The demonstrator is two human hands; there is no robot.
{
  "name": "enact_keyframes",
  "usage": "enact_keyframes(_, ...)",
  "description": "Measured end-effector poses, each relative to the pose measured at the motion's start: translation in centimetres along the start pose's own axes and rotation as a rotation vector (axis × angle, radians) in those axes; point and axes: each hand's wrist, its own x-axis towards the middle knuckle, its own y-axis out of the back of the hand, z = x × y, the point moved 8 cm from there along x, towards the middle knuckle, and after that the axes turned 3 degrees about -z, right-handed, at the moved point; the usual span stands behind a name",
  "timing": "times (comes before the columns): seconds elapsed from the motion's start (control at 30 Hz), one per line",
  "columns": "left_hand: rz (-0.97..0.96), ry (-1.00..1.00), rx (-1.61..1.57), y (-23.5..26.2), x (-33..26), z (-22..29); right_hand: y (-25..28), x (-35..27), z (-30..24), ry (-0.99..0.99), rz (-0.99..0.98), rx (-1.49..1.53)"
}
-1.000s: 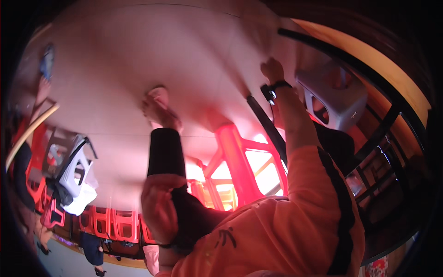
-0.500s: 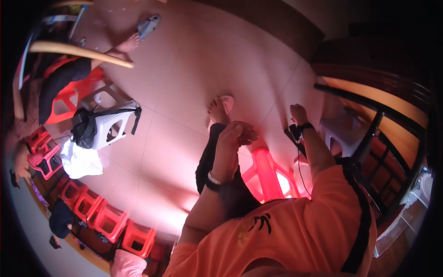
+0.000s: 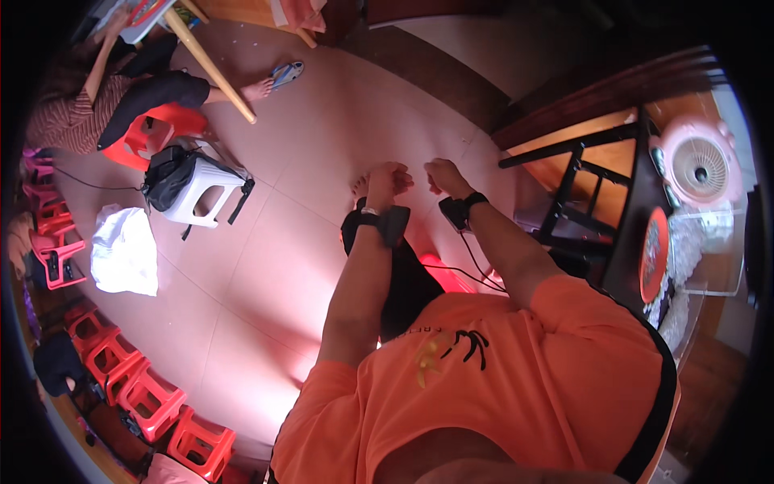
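My left hand (image 3: 392, 179) is raised in front of me over my bare foot, its fingers curled together. Close by on the right, my right hand (image 3: 448, 177) is closed too, with a narrow gap between the two. Whatever they hold, if anything, is hidden or too small to make out. A black box (image 3: 394, 227) is strapped to my left wrist, and another black box (image 3: 455, 212) to my right wrist, with a thin dark cable (image 3: 474, 255) running back toward my body. Below my forearms, part of a red plastic stool (image 3: 445, 277) shows.
Far left, a person (image 3: 85, 113) sits by a table with a wooden leg (image 3: 211, 68). A white stool (image 3: 201, 194) bears a black bag (image 3: 168, 173); a white cloth-like bundle (image 3: 125, 252) lies nearby. Red stools (image 3: 201, 444) line the left. At right are a black frame (image 3: 574, 189), a pink fan (image 3: 700, 168) and a red tray (image 3: 654, 256).
My view has turned to the right, bringing the fan and tray into sight. My hands have come much closer together and reach farther forward; both stay closed.
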Motion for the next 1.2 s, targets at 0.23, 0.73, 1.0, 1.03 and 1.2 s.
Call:
enact_keyframes(0.23,-0.116,-0.391,0.507,-7.8,-8.2,2.5,-0.4,-12.4,-7.5,0.193,-0.030,0.206)
enact_keyframes(0.73,-0.640,-0.867,0.807,-29.1,-31.1,0.1,10.7,-40.4,-8.0,0.545,0.089,0.418)
enact_keyframes(1.0,-0.878,-1.348,1.346,-37.9,-36.1,-3.3,15.4,-47.8,-5.2,0.485,0.151,0.450)
enact_keyframes(1.03,-0.907,-1.351,1.364,-38.9,-36.4,-3.8,16.0,-48.6,-5.1,0.504,0.148,0.473)
enact_keyframes(1.2,-1.003,-1.129,1.295,-43.5,-36.6,-6.6,19.7,-51.1,-2.7,0.593,0.226,0.509)
